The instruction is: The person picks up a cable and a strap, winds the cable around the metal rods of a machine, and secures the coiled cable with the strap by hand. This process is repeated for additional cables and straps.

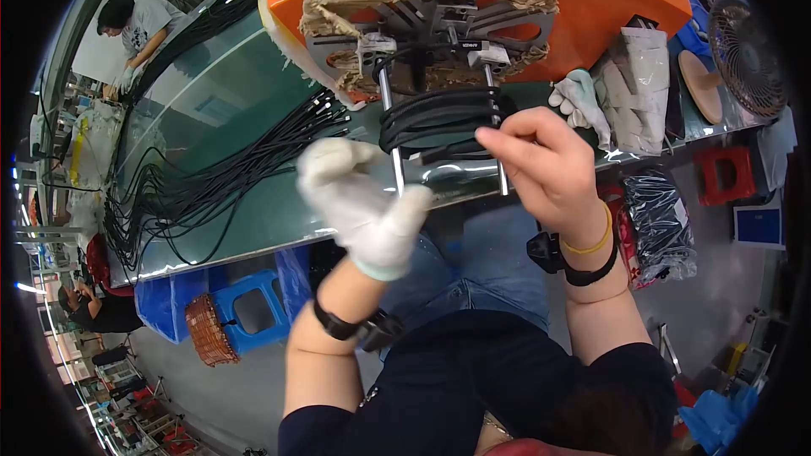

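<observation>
A black cable (439,114) is wound in several loops around two metal rods of a winding machine (456,21). Its slotted metal head is edged with ragged brown tape or cardboard. My left hand (359,211), in a white glove, is left of the coil and smeared by motion. Its thumb stands apart from the curled fingers, and nothing shows between them. Close to the coil's right side is my bare right hand (549,165), thumb and forefinger pressed together. Whatever they may pinch is too small or hidden.
Many black cables (253,152) with connector ends lie across the green tabletop (203,110) on the left. White gloves (581,105), a taped grey bundle (634,89) and a fan (748,59) are at right. Below the table's edge stands a blue stool (249,312). Another person (139,29) works far left.
</observation>
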`<state>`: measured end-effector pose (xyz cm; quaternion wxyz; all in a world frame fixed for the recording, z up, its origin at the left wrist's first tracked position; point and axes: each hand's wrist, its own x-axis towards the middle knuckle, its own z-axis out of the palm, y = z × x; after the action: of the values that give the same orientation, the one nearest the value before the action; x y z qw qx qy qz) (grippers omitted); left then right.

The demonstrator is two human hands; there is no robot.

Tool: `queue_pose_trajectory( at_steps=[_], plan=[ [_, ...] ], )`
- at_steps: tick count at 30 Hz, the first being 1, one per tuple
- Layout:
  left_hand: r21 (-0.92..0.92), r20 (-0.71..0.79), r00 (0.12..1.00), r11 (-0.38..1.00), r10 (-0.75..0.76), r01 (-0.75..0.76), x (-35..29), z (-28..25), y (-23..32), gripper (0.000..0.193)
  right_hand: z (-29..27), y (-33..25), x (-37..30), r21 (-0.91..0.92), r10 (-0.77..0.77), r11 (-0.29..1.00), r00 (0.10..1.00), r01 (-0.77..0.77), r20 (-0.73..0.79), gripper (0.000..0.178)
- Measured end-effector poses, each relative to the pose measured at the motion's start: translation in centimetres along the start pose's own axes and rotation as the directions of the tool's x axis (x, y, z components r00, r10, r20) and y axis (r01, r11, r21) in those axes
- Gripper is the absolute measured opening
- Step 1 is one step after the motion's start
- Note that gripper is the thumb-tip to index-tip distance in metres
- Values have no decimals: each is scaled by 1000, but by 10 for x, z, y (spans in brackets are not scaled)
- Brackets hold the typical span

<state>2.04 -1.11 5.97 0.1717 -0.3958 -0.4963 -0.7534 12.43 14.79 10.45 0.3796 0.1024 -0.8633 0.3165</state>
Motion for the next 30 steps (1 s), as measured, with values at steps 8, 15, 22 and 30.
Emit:
queue_pose_trajectory(
  at_steps=[8, 15, 22, 30],
  plan=[
    [-792, 369, 398, -61, -840, 607, 2, 87, -12, 36, -18, 24, 27, 121, 44, 992, 999, -42, -15, 20],
    [-822, 191, 581, 195, -791, 535, 10, 92, -11, 29, 13, 49, 42, 465, 453, 795, 891, -391, -24, 11],
    [-788, 386, 631, 116, -673, 605, -35, 55, 25, 18, -22, -3, -13, 364, 261, 852, 908, -376, 326, 16],
    [-316, 666, 538, 458, -517, 831, -69, 1, 44, 36, 4, -41, -13, 258, -86, 964, 994, 67, 66, 13]
  ],
)
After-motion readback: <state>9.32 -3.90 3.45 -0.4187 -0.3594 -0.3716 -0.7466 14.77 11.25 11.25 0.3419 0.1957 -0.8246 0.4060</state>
